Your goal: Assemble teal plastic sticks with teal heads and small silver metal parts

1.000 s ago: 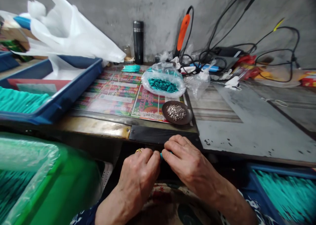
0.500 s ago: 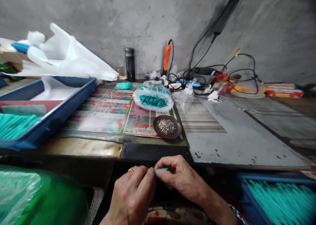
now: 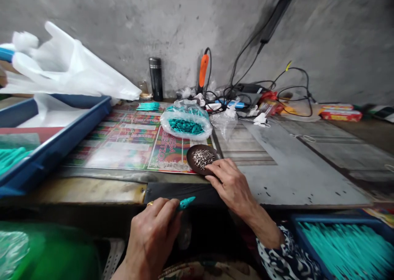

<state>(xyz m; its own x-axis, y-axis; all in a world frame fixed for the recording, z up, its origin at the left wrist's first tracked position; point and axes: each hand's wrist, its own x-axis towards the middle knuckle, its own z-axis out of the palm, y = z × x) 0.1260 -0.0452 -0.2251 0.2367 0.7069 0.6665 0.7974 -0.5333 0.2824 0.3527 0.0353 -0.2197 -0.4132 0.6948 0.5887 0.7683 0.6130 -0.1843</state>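
Observation:
My left hand (image 3: 155, 228) is closed around a teal pointed plastic piece (image 3: 186, 203), whose tip sticks out past the thumb and forefinger to the right. The rest of that piece is hidden inside the fist. At the near edge of the bench, my right hand (image 3: 229, 181) reaches over a round brown dish (image 3: 192, 170). Its forefinger touches a heap of small silvery metal pieces (image 3: 201, 159) in the dish, and the thumb lies apart from it at the rim. Just behind the dish is a clear plastic bag (image 3: 166, 126) of teal parts (image 3: 186, 126).
Blue trays with teal sticks stand at left (image 3: 83, 128) and lower right (image 3: 341, 219). A green container (image 3: 61, 251) is at lower left. Toward the wall are a black flask (image 3: 156, 79), an orange-handled tool (image 3: 203, 71), tangled black cables (image 3: 237, 93) and a white bag (image 3: 89, 71).
My right hand has left my left hand and moved forward to the dish. The teal piece now sticks out of my left hand, which has shifted slightly left.

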